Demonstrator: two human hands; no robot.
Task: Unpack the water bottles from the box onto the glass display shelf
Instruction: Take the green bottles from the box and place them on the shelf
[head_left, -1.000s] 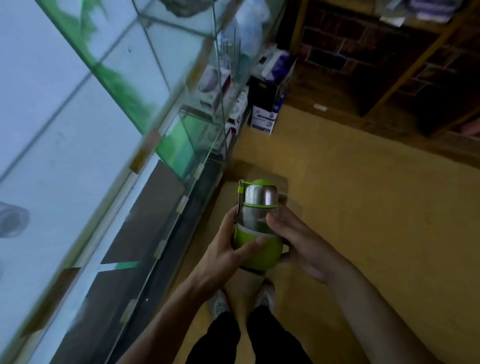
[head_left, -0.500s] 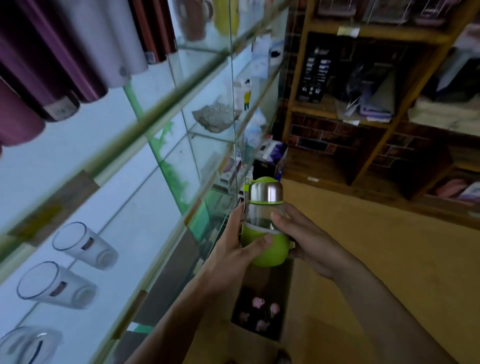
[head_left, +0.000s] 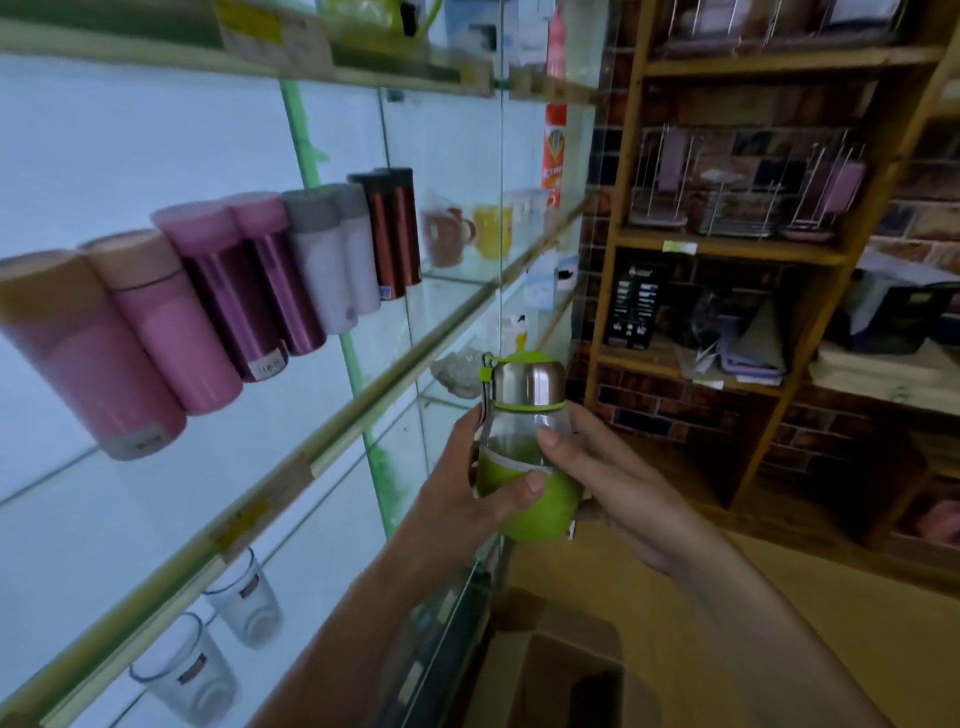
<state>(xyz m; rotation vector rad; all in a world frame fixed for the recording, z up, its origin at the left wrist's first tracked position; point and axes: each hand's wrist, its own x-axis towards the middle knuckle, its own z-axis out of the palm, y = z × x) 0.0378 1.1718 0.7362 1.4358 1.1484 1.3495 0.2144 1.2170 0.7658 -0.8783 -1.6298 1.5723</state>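
Head camera shows both hands on one water bottle (head_left: 525, 384); left hand (head_left: 462, 493) wraps the green sleeve, thumb across its front; right hand (head_left: 613, 478) grips the clear body from the other side; bottle upright in the air, just right of the glass display shelf (head_left: 363, 418) edge; box (head_left: 571, 660) open on the floor below the hands; pink and purple flasks (head_left: 218, 291) up-left of them.

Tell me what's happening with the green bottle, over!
Left hand and right hand both gripping green bottle, upright. Held beside glass shelf, not placed yet. Open box below. Nothing seen between bottle and shelf.
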